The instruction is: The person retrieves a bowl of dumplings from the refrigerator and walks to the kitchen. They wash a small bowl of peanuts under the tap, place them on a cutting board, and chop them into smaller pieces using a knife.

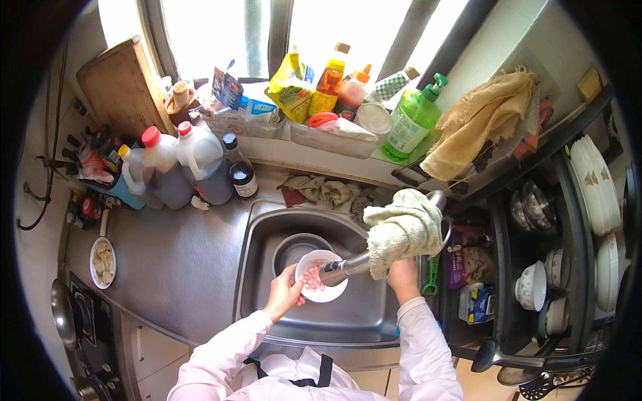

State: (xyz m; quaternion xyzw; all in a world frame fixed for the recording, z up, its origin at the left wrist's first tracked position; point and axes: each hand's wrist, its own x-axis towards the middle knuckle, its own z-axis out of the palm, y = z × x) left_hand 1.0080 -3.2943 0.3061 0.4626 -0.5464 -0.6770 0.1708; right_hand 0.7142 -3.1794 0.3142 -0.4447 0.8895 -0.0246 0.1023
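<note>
My left hand (pixel 286 292) grips the rim of a white bowl (pixel 328 294) over the sink (pixel 261 316). Small pinkish beans or peanuts (pixel 312 278) lie inside the bowl. The faucet's metal spout (pixel 351 265) reaches over the bowl, and a pale green and white cloth (pixel 406 228) is draped around the faucet. My right hand (pixel 403 278) is raised under that cloth at the faucet's right side; its fingers are hidden. Behind the white bowl, a round metal basin (pixel 293 245) rests in the sink. Whether water runs from the spout cannot be told.
Large jugs (pixel 203 160) and a dark bottle (pixel 243 170) stand behind the steel counter (pixel 165 250). A white pan (pixel 103 265) with pale food lies left. A green pump bottle (pixel 409 125) stands on the sill. At right, a rack (pixel 577 240) holds bowls and plates.
</note>
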